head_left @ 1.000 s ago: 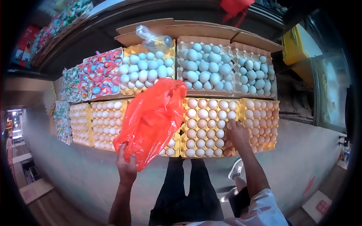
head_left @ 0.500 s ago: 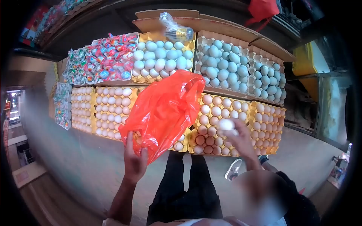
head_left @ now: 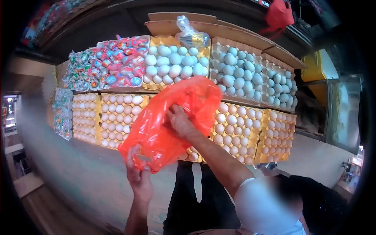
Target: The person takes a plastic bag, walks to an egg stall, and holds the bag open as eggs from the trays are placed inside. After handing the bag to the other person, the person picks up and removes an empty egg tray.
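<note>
While the red bag is gripped by the left hand, the right hand is held in its mouth

In the head view, the bag's near edge is pinched; whether anything is grasped by the right hand cannot be told. Yellow trays of pale eggs are partly covered by the bag, and bluish eggs are laid out beyond it.

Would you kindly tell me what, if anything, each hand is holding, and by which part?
The left hand holds the red bag by its near end. The right hand is partly in the bag; whether it holds anything cannot be told.
</note>
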A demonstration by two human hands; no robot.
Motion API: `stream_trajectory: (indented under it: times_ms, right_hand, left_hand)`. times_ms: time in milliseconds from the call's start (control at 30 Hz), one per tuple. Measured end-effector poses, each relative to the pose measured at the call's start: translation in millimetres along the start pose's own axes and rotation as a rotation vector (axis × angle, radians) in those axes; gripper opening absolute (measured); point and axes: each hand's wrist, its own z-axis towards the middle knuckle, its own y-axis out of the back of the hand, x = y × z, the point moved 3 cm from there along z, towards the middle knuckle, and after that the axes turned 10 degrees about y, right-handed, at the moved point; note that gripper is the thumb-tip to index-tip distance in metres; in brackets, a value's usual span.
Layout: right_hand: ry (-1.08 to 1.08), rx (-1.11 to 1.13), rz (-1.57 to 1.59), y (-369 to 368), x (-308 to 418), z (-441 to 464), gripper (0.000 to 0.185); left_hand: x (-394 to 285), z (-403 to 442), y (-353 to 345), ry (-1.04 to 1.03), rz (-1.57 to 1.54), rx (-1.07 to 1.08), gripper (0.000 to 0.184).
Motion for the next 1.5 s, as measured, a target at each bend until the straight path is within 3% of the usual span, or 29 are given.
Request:
stream_trajectory:
  times_ms: [67,133,233,300,333,367,400,433,467,567,600,667,833,933,1000,1033,1067,1133,1200,1267,1300,1333,1400,1500]
  right_hand:
    - [-0.043,-0.018,-0.018,6,8,-13,0.046]
    - [0.125,-0.184,0.084,27,19,-29,0.039]
    - [0.095,-0.249,0.053,109,24,-90,0.036]
    - [0.034,-0.429,0.045,148,-29,-147,0.026]
    - [-0.188,-0.6,-0.045,163,-52,-175,0.026]
    - [-0.445,-0.551,-0.097,183,-78,-201,0.029]
    - [-0.608,-0.457,-0.347,197,-103,-219,0.038]
    - [-0.587,-0.409,-0.504,207,-114,-231,0.043]
    - [-0.596,-0.415,-0.499,209,-123,-242,0.043]
    - [-0.616,-0.118,-0.348,215,-126,-242,0.04]
    - [-0.627,-0.121,-0.336,209,-129,-247,0.04]
    - [-0.431,-0.168,-0.545,199,-136,-254,0.035]
    - [-0.407,-0.143,-0.489,212,-141,-255,0.032]
    - [-0.328,-0.225,-0.229,221,-149,-267,0.031]
    - [-0.672,-0.693,0.622,215,-165,-288,0.027]
    - [-0.751,-0.817,1.023,218,-169,-297,0.025]
    - [-0.749,-0.812,1.029,218,-170,-298,0.025]
    - [-0.823,-1.117,1.664,236,-138,-276,0.025]
    - [-0.858,-1.069,1.637,221,-176,-274,0.026]
    - [-0.975,-0.612,0.589,213,-209,-272,0.027]
    - [-0.753,-0.516,0.017,231,-185,-254,0.036]
    - [-0.751,-0.517,0.02,239,-178,-248,0.036]
    - [-0.42,-0.126,-0.484,245,-163,-227,0.05]
    - [-0.471,0.093,-0.549,235,-172,-220,0.053]
  left_hand:
    - [6,2,0,0.011,-0.125,0.031,0.061]
    - [11,5,-1,-0.046,-0.313,0.068,0.061]
    - [10,2,-5,0.032,-0.291,0.041,0.058]
    - [13,-1,-6,0.09,-0.257,-0.014,0.057]
    - [12,-2,-6,0.089,-0.254,-0.011,0.057]
    - [13,-4,-9,0.139,-0.259,0.016,0.06]
    - [13,-6,-13,0.19,-0.264,0.048,0.062]
    - [13,-7,-17,0.188,-0.257,0.056,0.062]
    - [12,-7,-21,0.155,-0.231,0.056,0.062]
    - [0,-7,-33,0.15,-0.16,0.046,0.059]
    - [-7,-7,-37,0.179,-0.129,0.042,0.057]
    - [-16,-9,-49,0.209,-0.181,0.061,0.056]
    - [-19,-15,-61,0.245,-0.121,0.007,0.057]
    - [-24,-16,-65,0.232,-0.062,-0.028,0.058]
    - [-26,-14,-64,0.223,-0.024,-0.042,0.059]
    - [-25,-14,-64,0.224,-0.023,-0.051,0.059]
    - [-25,-14,-64,0.214,-0.034,-0.061,0.058]
    - [-22,-13,-62,0.202,-0.043,-0.069,0.057]
    - [-18,-13,-60,0.201,-0.097,-0.045,0.06]
    - [-20,-13,-59,0.209,-0.089,-0.05,0.059]
    - [-20,-13,-57,0.219,-0.087,-0.055,0.059]
    - [-20,-11,-54,0.217,-0.085,-0.059,0.059]
    - [-21,-10,-46,0.196,-0.013,-0.053,0.058]
    - [-27,-7,-40,0.236,-0.03,-0.088,0.055]
